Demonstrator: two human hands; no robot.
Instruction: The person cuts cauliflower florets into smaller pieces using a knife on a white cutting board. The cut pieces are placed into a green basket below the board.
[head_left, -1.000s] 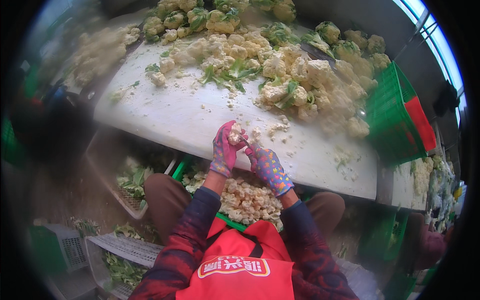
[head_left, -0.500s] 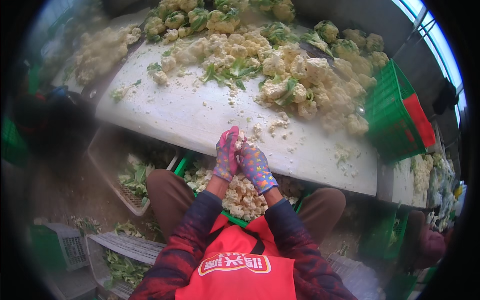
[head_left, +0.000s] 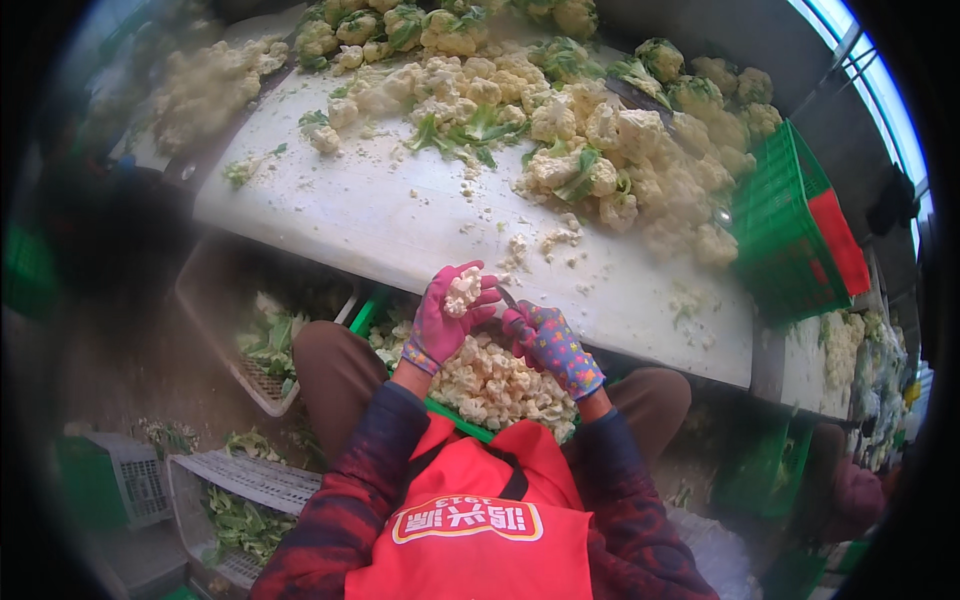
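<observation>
In pink palm-coated gloves, both hands are over the near edge of the white table (head_left: 340,215). My left hand (head_left: 440,322) is turned palm up and holds a small cauliflower floret (head_left: 462,291) against its fingers. A knife (head_left: 507,297) with a short dark blade sits in my closed right hand (head_left: 550,343), its tip close to the left fingertips. Below the hands, between my knees, a green crate (head_left: 365,312) holds a heap of cut cauliflower florets (head_left: 505,385).
Cauliflower heads and pieces (head_left: 600,150) pile up across the table's far side, some with green leaves. A green basket (head_left: 790,230) with a red panel stands at the right edge. Pale crates (head_left: 250,490) with leaf trimmings lie at lower left.
My hands have come apart. The left has turned palm up with the floret showing, and the right has moved right and down, bringing the knife blade into sight.
</observation>
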